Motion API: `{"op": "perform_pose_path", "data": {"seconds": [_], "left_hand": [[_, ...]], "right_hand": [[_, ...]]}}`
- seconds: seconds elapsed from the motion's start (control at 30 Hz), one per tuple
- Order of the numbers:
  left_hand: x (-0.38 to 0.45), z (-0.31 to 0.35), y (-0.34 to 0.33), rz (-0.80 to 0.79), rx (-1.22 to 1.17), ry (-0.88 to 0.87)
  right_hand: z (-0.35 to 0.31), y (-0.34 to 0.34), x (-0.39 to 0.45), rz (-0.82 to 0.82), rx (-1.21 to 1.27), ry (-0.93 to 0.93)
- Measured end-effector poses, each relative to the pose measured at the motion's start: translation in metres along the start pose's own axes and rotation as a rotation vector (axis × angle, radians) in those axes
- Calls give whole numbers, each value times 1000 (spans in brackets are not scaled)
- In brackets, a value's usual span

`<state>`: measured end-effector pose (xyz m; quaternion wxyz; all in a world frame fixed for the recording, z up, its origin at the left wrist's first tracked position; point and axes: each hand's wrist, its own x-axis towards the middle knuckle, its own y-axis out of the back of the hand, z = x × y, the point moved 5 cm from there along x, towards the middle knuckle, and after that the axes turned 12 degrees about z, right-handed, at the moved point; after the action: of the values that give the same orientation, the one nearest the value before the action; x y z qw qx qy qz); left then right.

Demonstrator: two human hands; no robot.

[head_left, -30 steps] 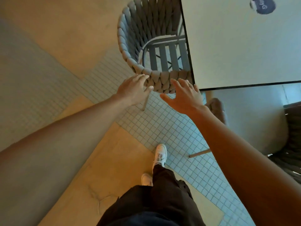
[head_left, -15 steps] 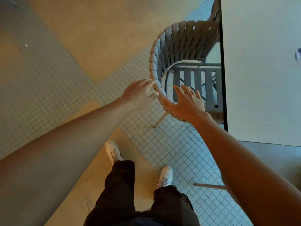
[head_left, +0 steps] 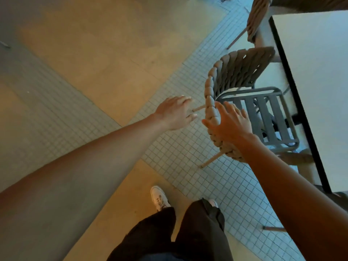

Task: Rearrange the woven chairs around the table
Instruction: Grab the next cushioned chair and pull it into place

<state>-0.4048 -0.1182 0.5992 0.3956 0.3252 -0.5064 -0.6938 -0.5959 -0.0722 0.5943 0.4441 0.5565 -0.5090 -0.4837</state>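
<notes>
A woven chair (head_left: 237,72) with a curved rope back and a grey slatted seat (head_left: 267,117) stands pushed against the left edge of the white table (head_left: 316,72). My left hand (head_left: 176,113) hovers with fingers spread just left of the chair's back rim, not touching it. My right hand (head_left: 228,124) is open too, its palm over the rim of the woven back; contact is unclear. A second woven chair (head_left: 257,17) stands further along the table's edge at the top.
The floor has a band of small white tiles (head_left: 188,166) between tan slabs. My legs in dark trousers and white shoes (head_left: 159,198) are at the bottom. A wooden chair leg (head_left: 275,228) shows at the lower right.
The view has swung left and back, so the chair and table sit further right. My left hand has come off the chair's rim and both hands are spread open.
</notes>
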Motion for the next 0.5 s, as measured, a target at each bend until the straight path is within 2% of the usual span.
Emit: {"op": "perform_pose_path", "data": {"seconds": [0.27, 0.5], "left_hand": [[66, -59, 23, -21, 44, -100], [164, -110, 36, -77, 96, -148]], "right_hand": [[-29, -3, 69, 43, 84, -127], [-30, -10, 165, 41, 124, -199]]}}
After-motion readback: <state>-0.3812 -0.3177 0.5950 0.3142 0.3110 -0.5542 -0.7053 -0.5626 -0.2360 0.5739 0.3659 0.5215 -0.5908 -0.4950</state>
